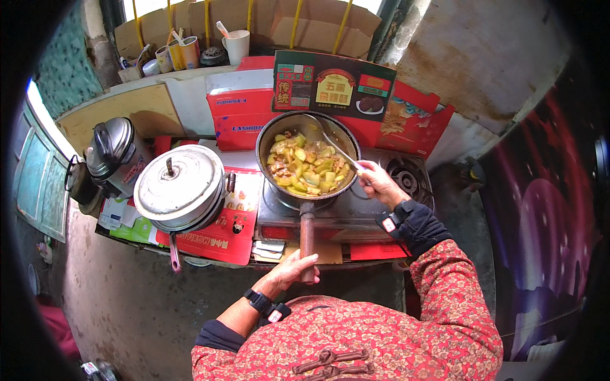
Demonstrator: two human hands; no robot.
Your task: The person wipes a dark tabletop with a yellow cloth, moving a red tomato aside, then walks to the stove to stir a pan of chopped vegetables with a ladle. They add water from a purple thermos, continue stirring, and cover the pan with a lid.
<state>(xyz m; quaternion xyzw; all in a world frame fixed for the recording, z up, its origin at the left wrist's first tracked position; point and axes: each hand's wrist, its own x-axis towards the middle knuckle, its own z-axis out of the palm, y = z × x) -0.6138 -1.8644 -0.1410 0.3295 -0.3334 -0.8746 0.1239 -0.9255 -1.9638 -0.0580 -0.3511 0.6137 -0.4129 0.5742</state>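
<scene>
My left hand (294,274) grips the end of the brown handle (307,233) of a deep metal wok (259,143). The wok sits on the left part of a two-burner gas stove (281,216). Inside it lie glossy chunks of green vegetable (310,166) mixed with small brownish pieces that look like meat. My right hand (379,183) is closed around a metal spatula or ladle (331,143), which reaches over the wok's right side; its head lies near the far inner wall, and its exact shape is unclear.
A lidded aluminium pot (178,185) stands left of the stove, with an electric pressure cooker (114,152) beyond it. The bare right burner (407,180) is beside the wok. Printed cardboard panels (333,90) stand behind. Cups (237,47) line the ledge.
</scene>
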